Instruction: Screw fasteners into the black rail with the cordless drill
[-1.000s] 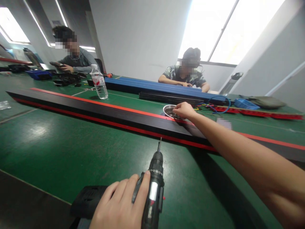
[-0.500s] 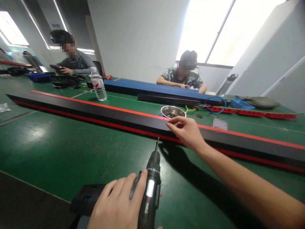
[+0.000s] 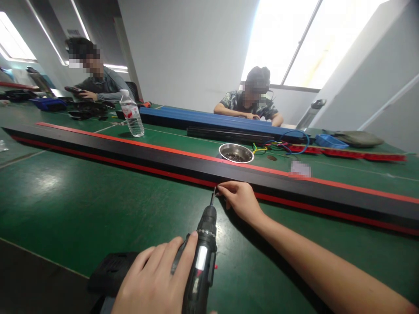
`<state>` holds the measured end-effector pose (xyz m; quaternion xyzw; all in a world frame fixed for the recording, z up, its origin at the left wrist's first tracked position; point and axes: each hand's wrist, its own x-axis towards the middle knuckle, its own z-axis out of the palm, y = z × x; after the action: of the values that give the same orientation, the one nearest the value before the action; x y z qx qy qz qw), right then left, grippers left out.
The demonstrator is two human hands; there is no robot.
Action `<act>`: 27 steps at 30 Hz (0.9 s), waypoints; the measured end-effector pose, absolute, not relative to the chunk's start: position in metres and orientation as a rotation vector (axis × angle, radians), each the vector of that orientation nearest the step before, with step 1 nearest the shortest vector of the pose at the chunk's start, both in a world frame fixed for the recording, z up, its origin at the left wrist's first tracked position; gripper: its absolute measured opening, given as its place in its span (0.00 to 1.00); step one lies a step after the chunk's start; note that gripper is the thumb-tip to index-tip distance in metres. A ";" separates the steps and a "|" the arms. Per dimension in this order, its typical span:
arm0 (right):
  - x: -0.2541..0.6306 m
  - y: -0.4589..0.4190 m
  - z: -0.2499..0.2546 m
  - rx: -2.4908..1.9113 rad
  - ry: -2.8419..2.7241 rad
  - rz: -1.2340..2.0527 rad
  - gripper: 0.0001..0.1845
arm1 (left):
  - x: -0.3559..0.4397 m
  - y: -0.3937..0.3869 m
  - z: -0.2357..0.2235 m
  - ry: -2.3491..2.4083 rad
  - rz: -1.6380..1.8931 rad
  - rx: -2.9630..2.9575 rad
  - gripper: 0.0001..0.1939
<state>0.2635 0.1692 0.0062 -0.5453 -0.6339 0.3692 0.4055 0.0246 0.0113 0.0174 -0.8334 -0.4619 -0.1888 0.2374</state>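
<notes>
My left hand (image 3: 155,277) is wrapped round a black cordless drill (image 3: 207,233), which points away from me over the table. Its thin bit (image 3: 213,197) ends close to the near red edge of a long black bar with red edges (image 3: 157,159). At the tip of the bit, the thumb and forefinger of my right hand (image 3: 240,198) are pinched together. Whatever sits between those fingertips is too small to name. Just beyond the bar stands a metal bowl (image 3: 222,156) holding many small dark pieces.
The long bar crosses the green table (image 3: 98,209). Behind it are a plastic water bottle (image 3: 132,114), blue profiles (image 3: 209,118), black strips (image 3: 225,134), coloured wires (image 3: 262,149) and a blue tray (image 3: 330,141). Two people (image 3: 248,102) sit across the table.
My right hand has come down and left, from above the bar near the bowl to the bit's tip. The drill stays in my left hand, and the view has shifted slightly.
</notes>
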 end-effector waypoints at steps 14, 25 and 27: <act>0.259 0.172 0.006 -1.316 -1.589 1.017 0.12 | 0.025 0.008 0.013 -1.310 -0.567 -2.310 0.44; 0.258 0.171 0.009 -1.337 -1.566 1.062 0.13 | 0.024 0.010 0.018 -1.281 -0.562 -2.307 0.45; 0.258 0.170 0.009 -1.365 -1.584 1.025 0.13 | 0.025 0.010 0.019 -1.279 -0.549 -2.312 0.45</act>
<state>0.2580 0.1698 0.0092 -0.5384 -0.6248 0.4042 0.3953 0.0252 0.0100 0.0190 -0.8358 -0.4624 -0.1984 0.2195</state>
